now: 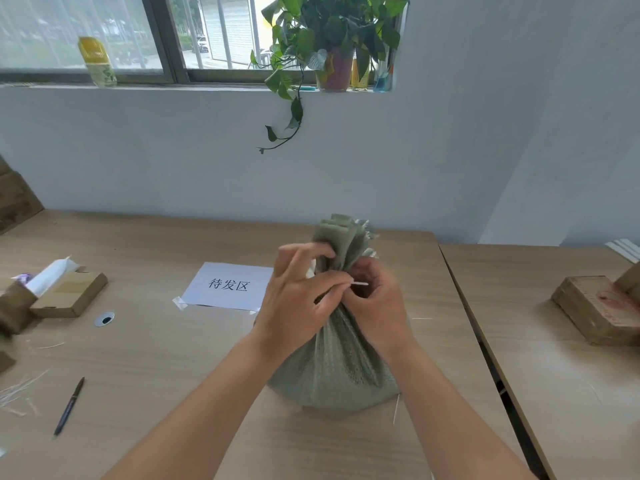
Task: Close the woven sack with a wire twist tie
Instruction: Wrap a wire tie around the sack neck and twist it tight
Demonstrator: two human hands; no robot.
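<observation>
- Two hands met at the gathered neck of the sack (337, 362), which stood upright on the near middle of the table (173, 358), just right of a taped paper sign (228, 285).
- The left hand (294, 306) sat on the left of the neck, thumb and forefinger pinched together on the tie (358, 283), the other fingers spread loose and lifted toward the far side.
- The right hand (377, 303) was curled round the right of the neck; its fingers were clenched on the bunched cloth, and whether they also pinched the tie could not be told.
- The tie showed only as a short white end running left to right, nearly level, across the upright neck, its free tip pointing right over the right hand's knuckles.
- That crossing was what the next move seemed to depend on: the tie lay square to the sack's long axis, so the ends would be turned about each other on the near side of the neck.
- The free tip lay nearer the right hand, though the left was the one seen gripping it.
- How far the tie had gone round the neck was hidden behind the fingers.
- Above both hands the folded mouth of the sack fanned out, not yet seen cinched.
- A pen (69, 407) and loose spare ties (17, 393) lay well apart at the near left.
</observation>
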